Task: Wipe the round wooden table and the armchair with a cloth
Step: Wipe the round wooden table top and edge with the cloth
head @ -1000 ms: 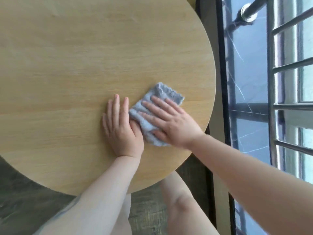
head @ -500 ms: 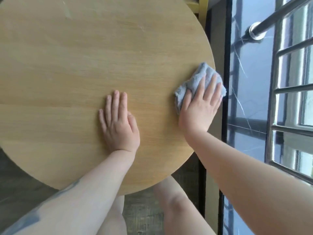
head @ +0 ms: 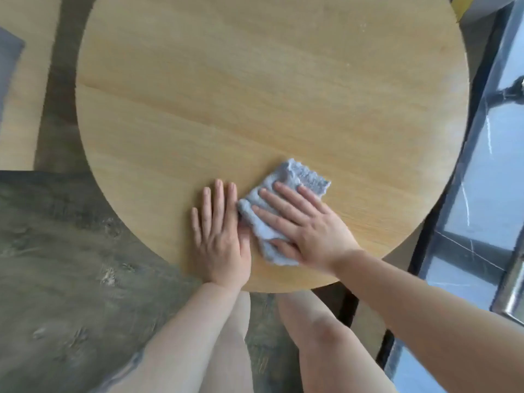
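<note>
Round wooden surface (head: 255,95) carries our cloth (head: 279,205); our right hand (head: 309,228) presses it flat, fingers spread, no pinching grip, while our left hand (head: 219,236) rests flat, touching its edge.

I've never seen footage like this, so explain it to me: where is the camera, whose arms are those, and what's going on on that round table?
There is no machine here. The camera sits on a person's head and looks down, so the arms are the wearer's own. Below is a round wooden table. The right hand lies flat, fingers straight, pressing a grey-blue cloth onto the tabletop near its near edge. The left hand rests flat on the bare wood beside the cloth and holds nothing. The person's legs show under the table's edge. A glass railing runs along the right.
</note>
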A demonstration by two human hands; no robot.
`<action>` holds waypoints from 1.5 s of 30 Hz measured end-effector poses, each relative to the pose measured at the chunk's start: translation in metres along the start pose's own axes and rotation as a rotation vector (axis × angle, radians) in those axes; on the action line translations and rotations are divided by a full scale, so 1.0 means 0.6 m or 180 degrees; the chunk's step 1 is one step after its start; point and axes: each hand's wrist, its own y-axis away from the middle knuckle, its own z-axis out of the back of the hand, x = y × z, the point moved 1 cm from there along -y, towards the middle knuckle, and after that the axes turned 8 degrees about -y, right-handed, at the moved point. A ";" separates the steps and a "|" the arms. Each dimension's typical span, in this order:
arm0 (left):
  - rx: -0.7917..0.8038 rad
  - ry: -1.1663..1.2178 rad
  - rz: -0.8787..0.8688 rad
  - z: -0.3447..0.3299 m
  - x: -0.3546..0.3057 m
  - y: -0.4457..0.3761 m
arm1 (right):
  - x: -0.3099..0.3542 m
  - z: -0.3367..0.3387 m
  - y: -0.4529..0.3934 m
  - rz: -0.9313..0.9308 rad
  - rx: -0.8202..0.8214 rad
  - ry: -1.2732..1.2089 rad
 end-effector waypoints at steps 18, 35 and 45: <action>-0.0300 0.1609 0.1089 0.025 0.162 -0.030 | 0.209 -0.061 -0.142 -0.0871 -0.0101 -0.0031; -0.0341 0.1730 0.1791 0.019 0.155 -0.044 | 0.063 0.022 -0.376 -0.1179 -0.0317 0.0392; -0.0301 0.0904 0.2576 0.011 0.125 -0.064 | 0.051 0.030 -0.475 -0.0940 -0.0447 0.0301</action>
